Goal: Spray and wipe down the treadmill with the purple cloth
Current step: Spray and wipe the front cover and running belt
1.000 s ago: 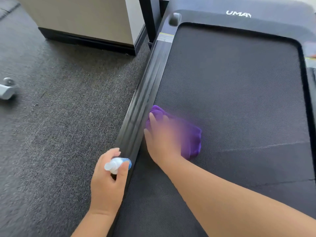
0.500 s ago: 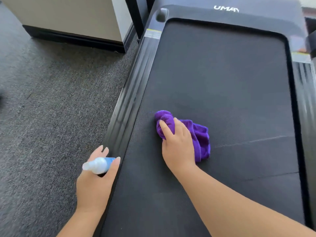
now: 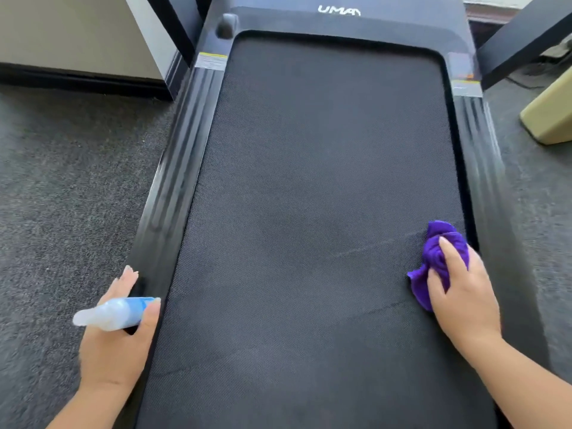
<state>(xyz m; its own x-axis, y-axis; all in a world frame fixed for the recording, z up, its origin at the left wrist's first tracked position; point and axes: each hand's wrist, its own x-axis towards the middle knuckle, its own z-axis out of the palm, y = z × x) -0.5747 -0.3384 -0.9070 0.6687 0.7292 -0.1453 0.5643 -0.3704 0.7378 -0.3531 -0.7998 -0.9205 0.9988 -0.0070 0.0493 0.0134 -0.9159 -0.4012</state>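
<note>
Bunched purple microfibre cloth lying on the black woven treadmill belt, at its right edge, just beside the ribbed black right side rail. Pressed down under the right hand, fingers curled over the wad and pinching a fold, one loose corner poking out toward the belt's centre. Soft, light and limp by the look of it: likely to crumple and slide easily across the textured belt, needing downward pressure rather than a hard squeeze; best held bundled in the palm, as here, so no flap drags or folds under. Nothing fragile about it. Faint pale streaks across the belt to the left of the cloth, possibly wiping marks or a seam; hard to tell. Much of the belt ahead, up toward the front cover with its white logo, probably unwiped as yet. On the opposite side, small translucent spray bottle with blue liquid, lying sideways in the left hand, clasped between thumb and fingers, over the left side rail. Grey carpet all round; beige cabinet at upper left.
</note>
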